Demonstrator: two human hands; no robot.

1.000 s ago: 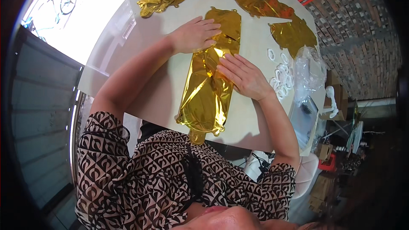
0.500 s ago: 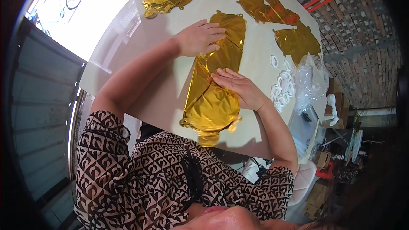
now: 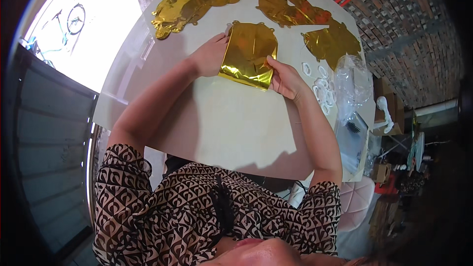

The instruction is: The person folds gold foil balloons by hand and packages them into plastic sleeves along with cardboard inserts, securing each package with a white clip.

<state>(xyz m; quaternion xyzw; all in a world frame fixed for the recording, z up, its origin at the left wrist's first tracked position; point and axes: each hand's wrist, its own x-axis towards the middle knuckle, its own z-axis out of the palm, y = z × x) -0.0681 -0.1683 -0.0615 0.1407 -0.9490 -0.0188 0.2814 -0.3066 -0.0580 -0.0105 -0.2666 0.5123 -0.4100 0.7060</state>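
Note:
A gold foil balloon [image 3: 250,51], flat and folded into a short packet, is between my two hands over the table's middle. My right hand [image 3: 287,80] grips its near right corner, thumb on top and fingers underneath. At the left edge of the packet is my left hand [image 3: 210,56], fingers curled against the foil and partly hidden by it. The packet's near edge is a shiny, rounded fold.
More flat gold foil balloons lie at the far left [image 3: 197,2], far middle [image 3: 286,5] and far right [image 3: 332,44] of the pale table [image 3: 236,128]. White rings [image 3: 323,88], a clear plastic bag [image 3: 354,86] and a clear packet [image 3: 351,140] are along the right side.
The long foil balloon that stretched to the near edge is now folded up toward the far side into a short packet. Both hands have gone from lying flat on it to holding its sides.

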